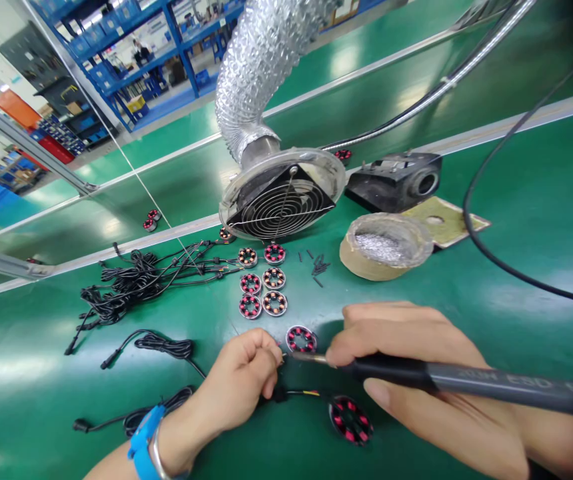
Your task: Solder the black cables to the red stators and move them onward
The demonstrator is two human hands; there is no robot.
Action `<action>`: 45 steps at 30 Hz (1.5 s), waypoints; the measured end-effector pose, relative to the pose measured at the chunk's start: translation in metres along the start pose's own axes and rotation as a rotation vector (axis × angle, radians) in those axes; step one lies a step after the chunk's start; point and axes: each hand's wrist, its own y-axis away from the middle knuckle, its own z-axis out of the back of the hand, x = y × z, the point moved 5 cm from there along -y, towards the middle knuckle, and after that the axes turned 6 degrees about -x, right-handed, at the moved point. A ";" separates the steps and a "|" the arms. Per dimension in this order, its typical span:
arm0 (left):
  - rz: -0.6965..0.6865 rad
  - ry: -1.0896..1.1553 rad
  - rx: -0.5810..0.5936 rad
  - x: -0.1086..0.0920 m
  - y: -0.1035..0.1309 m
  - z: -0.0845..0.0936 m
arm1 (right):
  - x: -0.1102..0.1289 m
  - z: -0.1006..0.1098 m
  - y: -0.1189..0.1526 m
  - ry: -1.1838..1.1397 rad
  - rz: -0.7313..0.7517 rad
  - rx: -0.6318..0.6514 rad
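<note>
My right hand (416,333) is wrapped round a soldering iron (476,383), its metal tip pointing left towards my other fingertips. My left hand (249,370) is closed in a pinch on a thin wire end (283,357), right by the iron's tip; most of what lies inside the fingers is hidden. Just beyond the tip lies a ring-shaped coil stator (301,340) with red windings. Nearer to me, another red-wound stator (350,420) has a black cable with coloured wires (309,393) running left beneath my left hand.
Several stators (250,285) sit in rows ahead, with black cables (139,277) bundled to the left. Short black tubes (320,265) lie near a tape-covered bowl (386,250). A fume extractor fan (281,203) on a foil duct (251,87) hangs over the green table.
</note>
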 end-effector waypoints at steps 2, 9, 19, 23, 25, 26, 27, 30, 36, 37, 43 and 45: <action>-0.007 0.002 0.003 0.000 0.000 0.000 | -0.001 -0.001 0.001 0.007 0.007 -0.008; -0.028 -0.002 0.010 0.003 0.000 0.000 | 0.010 -0.001 -0.004 0.041 0.040 -0.008; -0.019 -0.008 0.013 0.001 0.000 0.000 | 0.019 0.005 -0.003 0.098 0.049 -0.089; -0.019 0.001 0.014 0.001 0.000 0.000 | 0.017 0.007 -0.001 0.114 0.018 -0.107; -0.020 0.005 0.013 0.001 0.001 0.000 | 0.013 0.007 0.000 0.115 0.008 -0.112; -0.021 0.008 0.013 0.001 0.001 0.000 | 0.011 0.007 0.001 0.118 0.011 -0.116; -0.017 0.012 0.015 0.000 0.002 -0.001 | 0.008 0.005 0.001 0.125 0.020 -0.121; 0.002 0.030 0.038 0.002 0.002 -0.001 | -0.003 -0.002 0.001 0.171 0.036 -0.173; -0.026 0.076 0.107 0.005 0.001 0.000 | -0.011 -0.034 0.002 0.184 0.146 -0.081; -0.034 0.082 0.124 0.004 0.001 0.000 | -0.011 -0.038 0.002 0.184 0.162 -0.062; -0.145 -0.070 0.141 -0.007 0.011 0.005 | -0.009 -0.041 0.005 0.215 0.152 -0.091; -0.141 -0.060 0.147 -0.008 0.012 0.005 | -0.008 -0.042 0.006 0.209 0.132 -0.101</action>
